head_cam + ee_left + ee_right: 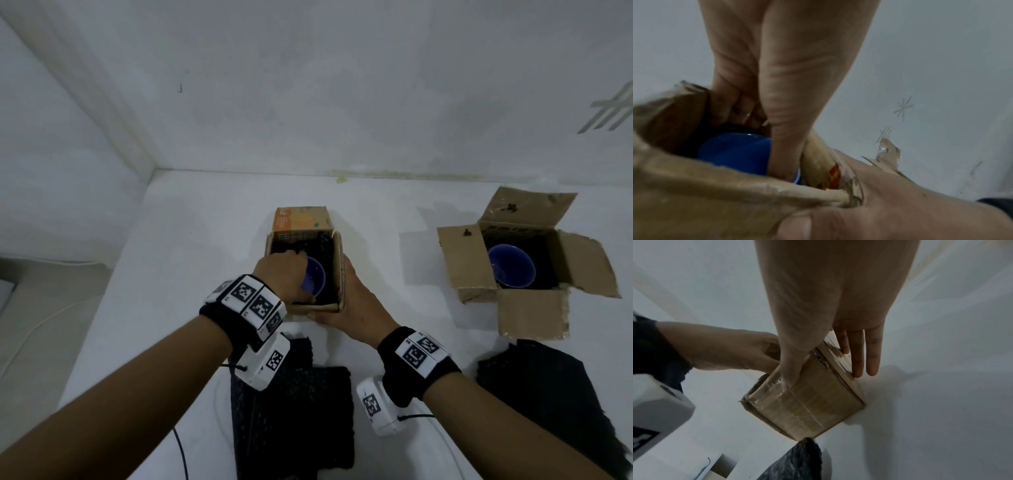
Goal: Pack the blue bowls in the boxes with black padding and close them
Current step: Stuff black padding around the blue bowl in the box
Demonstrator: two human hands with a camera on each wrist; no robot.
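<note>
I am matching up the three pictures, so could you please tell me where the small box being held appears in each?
Head: small box, centre.
Left wrist: lower left.
Right wrist: centre.
Shared landmark: right hand on its side.

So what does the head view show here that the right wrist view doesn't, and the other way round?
Only the head view shows the second open box at the right with a blue bowl in it, the bowl in the near box, and the black padding sheets on the table.

Only the right wrist view shows the near box's taped outer side and the right hand's straight fingers flat along it.

Both show the near box, the left hand reaching into it, and the right hand bracing it.
</note>
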